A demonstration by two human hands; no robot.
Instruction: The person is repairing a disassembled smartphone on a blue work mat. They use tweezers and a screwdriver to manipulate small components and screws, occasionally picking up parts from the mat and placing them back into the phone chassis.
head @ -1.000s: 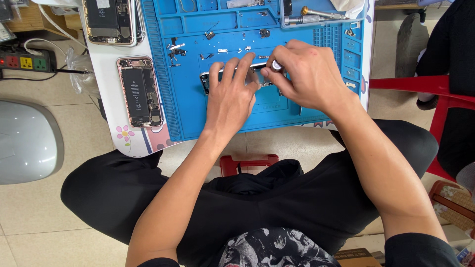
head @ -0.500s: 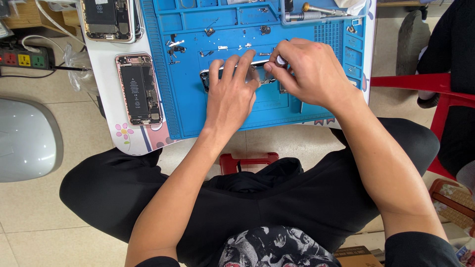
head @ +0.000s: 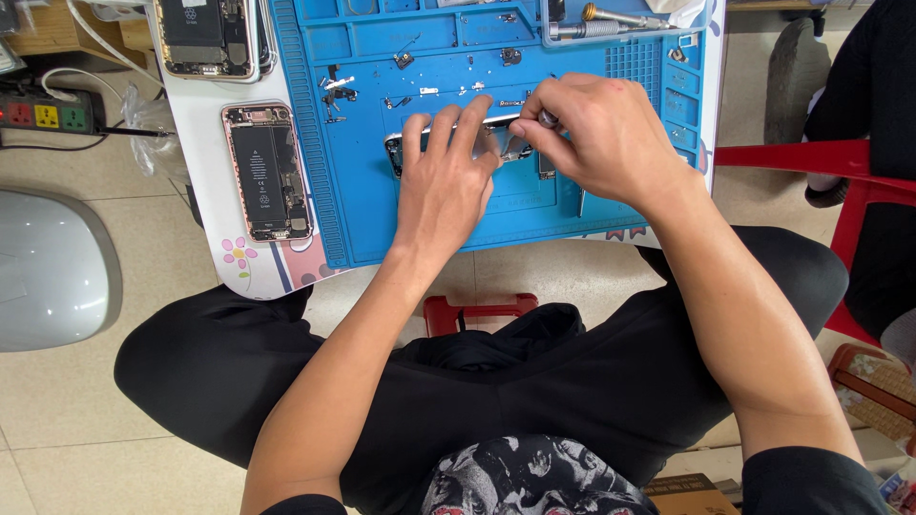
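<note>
Blue work mat [head: 401, 210] taken as landmark; it covers most of a small white table [head: 205, 215].

Near mat centre: an opened phone body [head: 448, 143], lying flat, long side across the mat, mostly hidden under the hands.

Left hand [head: 444, 181]: palm down, fingers spread flat over the phone body, pressing it to the mat.

Right hand [head: 596, 138]: fingers drawn together, pinching a small dark-tipped tool [head: 547, 118] at the phone body's upper right edge. The tip itself is hidden.

Upper mat, above the phone: loose small metal parts and brackets [head: 334, 91].

Top right corner of mat: metal screwdriver handles [head: 611, 21] in a tray.

Left of mat, on the bare table: an opened phone with black battery [head: 267, 172], rose-coloured rim; above it a second opened phone [head: 205, 36].

Table's near-left corner: pink flower decoration [head: 239, 255].

Far left of mat, on the floor: power strip [head: 43, 113] with red, yellow and green square sockets.
</note>
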